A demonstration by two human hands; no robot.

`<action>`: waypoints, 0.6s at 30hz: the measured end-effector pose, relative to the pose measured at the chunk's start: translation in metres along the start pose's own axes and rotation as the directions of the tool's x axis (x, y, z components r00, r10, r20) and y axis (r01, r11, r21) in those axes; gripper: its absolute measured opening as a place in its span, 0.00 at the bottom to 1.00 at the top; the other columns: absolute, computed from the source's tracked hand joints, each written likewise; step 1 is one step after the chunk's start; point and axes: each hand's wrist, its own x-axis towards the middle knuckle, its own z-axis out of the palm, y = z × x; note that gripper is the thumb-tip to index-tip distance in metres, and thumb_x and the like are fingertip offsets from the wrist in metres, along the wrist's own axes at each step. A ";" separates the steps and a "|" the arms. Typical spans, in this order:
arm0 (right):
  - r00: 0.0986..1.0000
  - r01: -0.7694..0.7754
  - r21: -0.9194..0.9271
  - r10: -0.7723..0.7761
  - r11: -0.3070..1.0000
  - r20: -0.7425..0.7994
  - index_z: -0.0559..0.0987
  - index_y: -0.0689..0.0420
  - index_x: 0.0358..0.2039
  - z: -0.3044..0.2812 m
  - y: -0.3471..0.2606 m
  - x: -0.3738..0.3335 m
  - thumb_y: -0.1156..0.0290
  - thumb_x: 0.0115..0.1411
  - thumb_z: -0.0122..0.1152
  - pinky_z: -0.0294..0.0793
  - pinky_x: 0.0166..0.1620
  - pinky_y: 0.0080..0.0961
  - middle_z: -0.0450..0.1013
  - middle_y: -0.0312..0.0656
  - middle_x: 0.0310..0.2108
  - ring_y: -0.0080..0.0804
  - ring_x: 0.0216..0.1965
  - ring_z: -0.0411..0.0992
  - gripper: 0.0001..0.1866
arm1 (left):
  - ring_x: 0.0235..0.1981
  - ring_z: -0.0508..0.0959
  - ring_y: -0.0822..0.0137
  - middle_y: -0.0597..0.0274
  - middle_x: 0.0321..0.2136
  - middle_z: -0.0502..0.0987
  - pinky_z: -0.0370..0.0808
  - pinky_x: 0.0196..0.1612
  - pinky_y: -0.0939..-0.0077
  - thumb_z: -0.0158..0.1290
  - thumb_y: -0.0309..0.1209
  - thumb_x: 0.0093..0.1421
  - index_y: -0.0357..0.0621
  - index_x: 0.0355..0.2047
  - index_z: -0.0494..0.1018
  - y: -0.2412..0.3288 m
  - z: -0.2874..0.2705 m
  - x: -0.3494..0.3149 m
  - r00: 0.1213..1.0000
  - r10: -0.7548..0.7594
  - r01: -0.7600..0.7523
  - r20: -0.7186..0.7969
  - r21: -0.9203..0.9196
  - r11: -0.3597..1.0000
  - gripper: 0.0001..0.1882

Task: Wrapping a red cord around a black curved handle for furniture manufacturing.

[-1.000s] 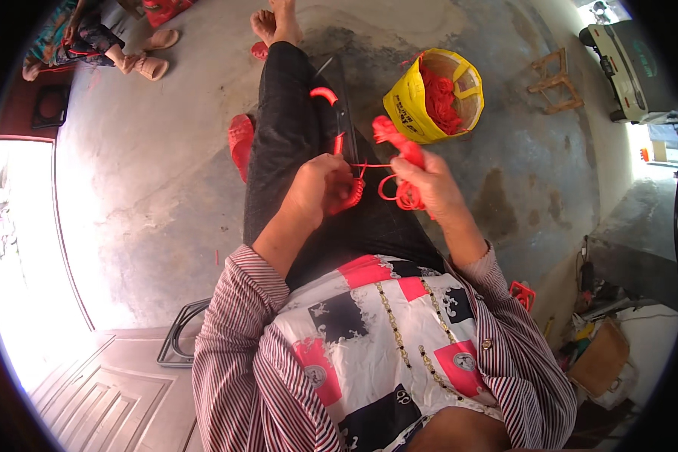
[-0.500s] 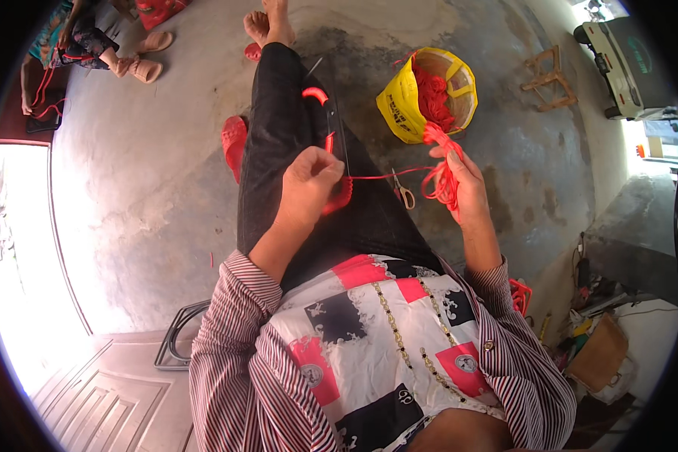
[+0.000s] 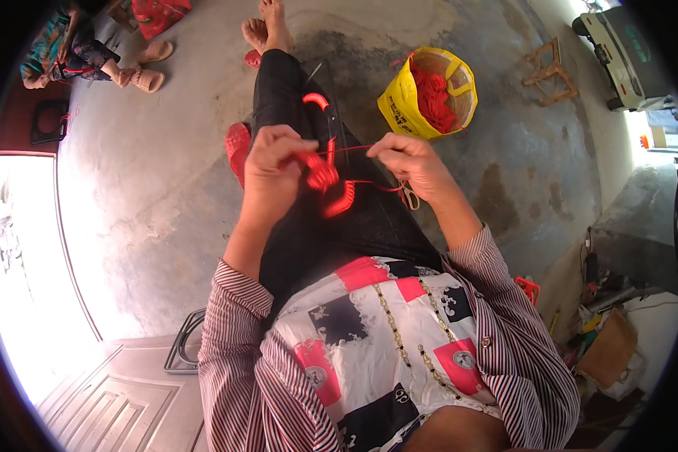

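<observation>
A bundle of red cord (image 3: 322, 175), blurred by motion, hangs at the fingers of my left hand (image 3: 273, 167), which is closed on it. My right hand (image 3: 413, 162) pinches a strand of the red cord, drawn taut between both hands. Another red strand runs below my right fingers to the frame. Across my dark trouser legs lies a dark, narrow frame (image 3: 331, 119) with red cord wrapped along parts of it; my hands and the bundle hide some of it. Scissors (image 3: 410, 197) with pale handles show beside my right thigh, partly hidden.
A yellow bag (image 3: 399, 105) holding red cord stands on the concrete floor ahead to the right. Beyond it are a small wooden stool (image 3: 551, 75) and a dark-topped machine. At far left another person sits near a black frame (image 3: 49, 122). A red slipper (image 3: 237, 151) lies beside my leg.
The red bundle has passed from my right hand to my left. My right hand has come inward and now pinches a strand. The other person's hands have shifted.
</observation>
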 end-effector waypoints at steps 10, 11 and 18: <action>0.945 0.213 -0.655 -0.323 0.725 -0.050 0.77 0.61 0.31 0.007 0.016 0.006 0.70 0.50 0.65 0.65 0.56 0.30 0.70 0.48 0.53 0.40 0.55 0.67 0.11 | 0.38 0.78 0.55 0.52 0.34 0.75 0.76 0.41 0.65 0.58 0.22 0.48 0.39 0.37 0.75 -0.027 0.038 -0.010 0.985 -0.099 0.012 0.139 0.519 0.855 0.13; 0.934 0.240 -0.589 -0.350 0.772 -0.078 0.75 0.62 0.29 -0.001 0.009 0.000 0.70 0.50 0.65 0.64 0.56 0.29 0.69 0.48 0.55 0.38 0.56 0.67 0.10 | 0.40 0.76 0.58 0.54 0.36 0.74 0.73 0.44 0.67 0.56 0.23 0.49 0.39 0.41 0.73 -0.038 0.038 -0.011 0.994 -0.099 0.071 0.041 0.435 0.898 0.17; 0.881 0.472 0.462 -0.396 0.750 -0.257 0.68 0.56 0.35 -0.062 -0.049 -0.077 0.69 0.55 0.60 0.72 0.44 0.35 0.66 0.38 0.25 0.33 0.32 0.69 0.11 | 0.45 0.68 0.68 0.63 0.40 0.70 0.60 0.55 0.77 0.47 0.25 0.49 0.36 0.54 0.65 -0.041 0.055 -0.008 0.711 -0.627 0.703 0.319 -0.363 0.612 0.29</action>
